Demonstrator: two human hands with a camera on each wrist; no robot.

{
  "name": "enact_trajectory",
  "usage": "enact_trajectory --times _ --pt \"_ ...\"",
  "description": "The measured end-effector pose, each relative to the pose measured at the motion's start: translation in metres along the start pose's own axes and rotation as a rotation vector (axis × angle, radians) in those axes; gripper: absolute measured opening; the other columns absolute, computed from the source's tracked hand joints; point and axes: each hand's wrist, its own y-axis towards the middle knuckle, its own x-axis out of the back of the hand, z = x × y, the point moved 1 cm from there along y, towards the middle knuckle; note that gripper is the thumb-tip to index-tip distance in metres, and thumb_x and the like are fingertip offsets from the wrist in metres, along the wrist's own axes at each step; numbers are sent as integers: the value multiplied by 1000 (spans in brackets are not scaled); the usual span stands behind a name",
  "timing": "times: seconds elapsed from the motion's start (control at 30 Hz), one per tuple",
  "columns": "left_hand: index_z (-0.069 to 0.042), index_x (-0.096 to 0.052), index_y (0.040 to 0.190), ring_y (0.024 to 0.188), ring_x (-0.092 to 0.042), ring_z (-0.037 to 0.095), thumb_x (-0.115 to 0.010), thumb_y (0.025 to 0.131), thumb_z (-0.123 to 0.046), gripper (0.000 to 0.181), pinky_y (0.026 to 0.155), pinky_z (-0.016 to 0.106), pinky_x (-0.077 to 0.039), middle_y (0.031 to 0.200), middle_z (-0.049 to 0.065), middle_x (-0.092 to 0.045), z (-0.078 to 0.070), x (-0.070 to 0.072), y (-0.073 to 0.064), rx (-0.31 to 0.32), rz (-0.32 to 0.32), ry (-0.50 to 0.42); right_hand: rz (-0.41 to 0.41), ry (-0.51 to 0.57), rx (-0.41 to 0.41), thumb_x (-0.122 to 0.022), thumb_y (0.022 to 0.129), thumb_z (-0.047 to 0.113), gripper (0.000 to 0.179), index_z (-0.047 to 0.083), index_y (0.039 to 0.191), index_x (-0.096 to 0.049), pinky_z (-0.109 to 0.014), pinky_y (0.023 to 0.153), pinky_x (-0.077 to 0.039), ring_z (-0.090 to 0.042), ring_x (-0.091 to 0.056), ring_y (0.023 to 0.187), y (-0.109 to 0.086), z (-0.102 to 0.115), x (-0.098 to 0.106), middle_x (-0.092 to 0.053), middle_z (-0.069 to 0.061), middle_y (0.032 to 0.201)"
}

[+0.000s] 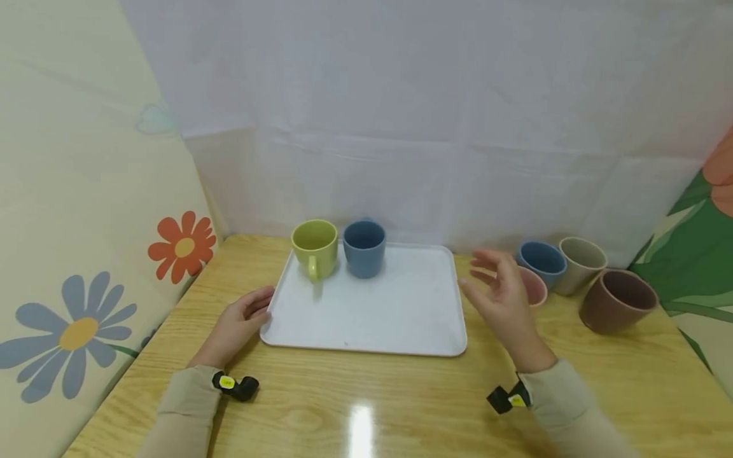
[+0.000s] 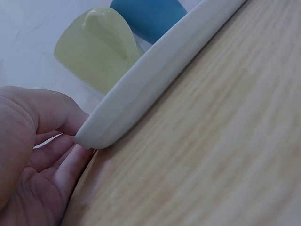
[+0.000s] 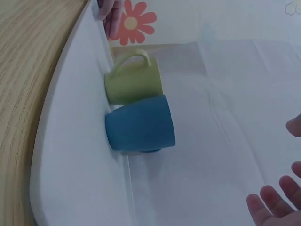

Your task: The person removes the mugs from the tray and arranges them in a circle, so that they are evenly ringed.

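A white tray (image 1: 395, 318) lies on the wooden table. On its back left part stand a yellow-green mug (image 1: 324, 259), handle toward me, and a blue mug (image 1: 364, 257) beside it. My left hand (image 1: 237, 324) holds the tray's left edge; in the left wrist view its fingers (image 2: 61, 110) close on the rim. My right hand (image 1: 506, 308) hovers past the tray's right edge, fingers spread and holding nothing. Beside it is a pink cup (image 1: 534, 287), partly hidden by the hand. In the right wrist view the right fingertips (image 3: 275, 200) are apart from both mugs.
Right of the right hand stand another blue cup (image 1: 544, 262), a beige cup (image 1: 581, 264) and a brown cup (image 1: 618, 302). A white cloth (image 1: 366, 114) hangs behind the table (image 1: 298, 407); flowered cloths flank it on both sides.
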Motion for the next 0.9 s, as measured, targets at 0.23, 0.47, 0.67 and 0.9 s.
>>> enact_trajectory --times 0.23,0.47,0.67,0.9 --pt "5 -34 154 141 -41 37 -53 104 -2 54 95 4 -41 153 26 -43 -3 -2 -1 22 3 -8 81 71 -234 -71 93 2 50 -5 137 -48 -41 105 -50 -38 -51 124 14 -13 -41 -48 -22 139" --pt "4 -34 154 141 -41 37 -53 104 -3 54 96 5 -42 153 26 -42 -3 0 -2 25 -1 -3 89 86 -356 -75 91 8 53 -4 137 -51 -46 103 -51 -38 -54 124 29 -33 -87 -53 -21 137" --pt "4 -35 154 141 -42 37 -53 103 -3 54 96 7 -43 153 26 -43 -2 0 -1 28 1 -14 96 121 -439 -77 89 9 60 0 141 -49 -45 104 -50 -36 -53 126 40 -50 -118 -51 -19 141" --pt "4 -34 154 141 -42 37 -53 103 -2 54 96 7 -43 153 26 -43 -1 1 -1 24 3 -21 145 81 -469 -80 89 20 78 4 152 -36 -46 110 -45 -35 -48 134 46 -66 -142 -45 -17 150"
